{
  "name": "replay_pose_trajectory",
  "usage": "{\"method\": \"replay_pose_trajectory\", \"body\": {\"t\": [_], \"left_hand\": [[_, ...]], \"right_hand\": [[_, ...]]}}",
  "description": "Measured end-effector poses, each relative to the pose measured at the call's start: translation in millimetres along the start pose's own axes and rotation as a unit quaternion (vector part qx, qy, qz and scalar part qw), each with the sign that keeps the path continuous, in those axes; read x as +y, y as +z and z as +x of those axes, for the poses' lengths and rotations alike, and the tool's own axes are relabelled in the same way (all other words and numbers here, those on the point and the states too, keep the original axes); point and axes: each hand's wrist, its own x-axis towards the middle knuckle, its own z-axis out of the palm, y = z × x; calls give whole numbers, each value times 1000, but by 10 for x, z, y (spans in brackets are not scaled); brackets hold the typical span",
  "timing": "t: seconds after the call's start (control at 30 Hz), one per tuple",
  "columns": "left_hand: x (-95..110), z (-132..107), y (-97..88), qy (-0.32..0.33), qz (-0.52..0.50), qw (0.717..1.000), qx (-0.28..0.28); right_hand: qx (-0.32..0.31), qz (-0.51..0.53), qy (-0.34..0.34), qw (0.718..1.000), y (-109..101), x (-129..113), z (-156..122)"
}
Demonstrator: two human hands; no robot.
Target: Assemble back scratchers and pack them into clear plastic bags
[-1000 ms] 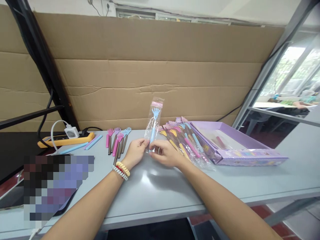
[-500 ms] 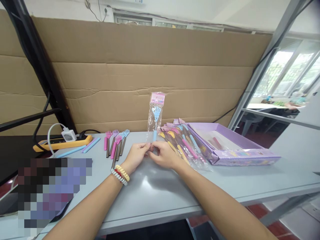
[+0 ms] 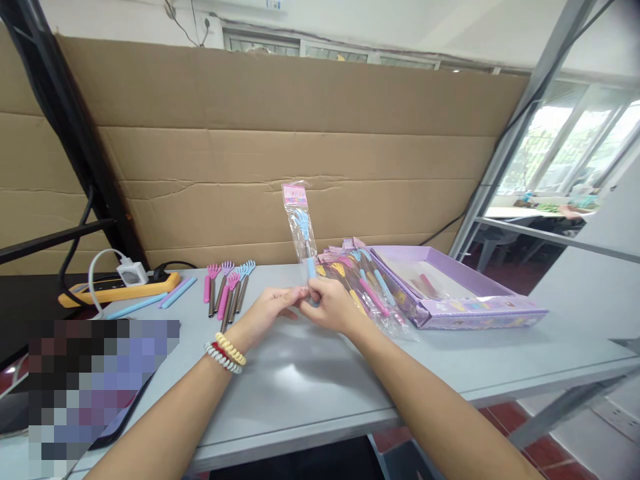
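A light-blue hand-shaped back scratcher (image 3: 302,223) stands upright in a clear plastic bag with a pink header card, its top tilted left. My right hand (image 3: 327,305) is closed on the bag's lower end, by the blue handle. Fingertips of my left hand (image 3: 273,310) meet the right fingers there; they look pinched together, but what lies between them is hidden. To the left, several unwrapped back scratchers (image 3: 231,283) in pink, purple and blue lie on the table. On the right, bagged back scratchers (image 3: 367,287) in yellow, pink and blue lie in an overlapping pile.
A purple display box (image 3: 480,313) with a bagged item inside stands right of the pile. At the left are a yellow power strip (image 3: 145,287) with plugs, blue and purple sticks (image 3: 179,293) and a blurred-out object (image 3: 100,387). A cardboard sheet (image 3: 300,153) backs the table.
The bagged back scratcher has gone from nearly vertical to leaning left. My left hand has shifted slightly and its fingers look straighter; my right hand keeps hold at the lower end.
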Motion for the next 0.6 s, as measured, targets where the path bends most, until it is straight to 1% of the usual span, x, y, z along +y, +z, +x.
{"method": "replay_pose_trajectory", "body": {"t": [0.13, 0.2, 0.3, 0.4, 0.47, 0.5, 0.53, 0.6], "left_hand": [[61, -35, 12, 17, 29, 999, -28], [86, -47, 19, 21, 31, 999, -32], [133, -62, 0, 26, 45, 999, -11], [152, -62, -56, 18, 123, 991, 42], [119, -53, -104, 12, 225, 969, 97], [90, -48, -128, 14, 290, 950, 118], [55, -44, -150, 19, 356, 925, 130], [-12, -42, -187, 25, 474, 872, 121]], "right_hand": [[8, 43, 15, 999, -25, 45, 1], [18, 62, 27, 998, -45, 42, 2], [33, 78, 52, 995, -73, 18, 6], [32, 74, 77, 994, -91, 16, 16], [27, 56, 96, 993, -121, 44, 30], [26, 39, 108, 993, -151, 66, 40], [26, 17, 122, 992, -194, 93, 53], [32, -43, 154, 987, -324, 155, 83]]}}
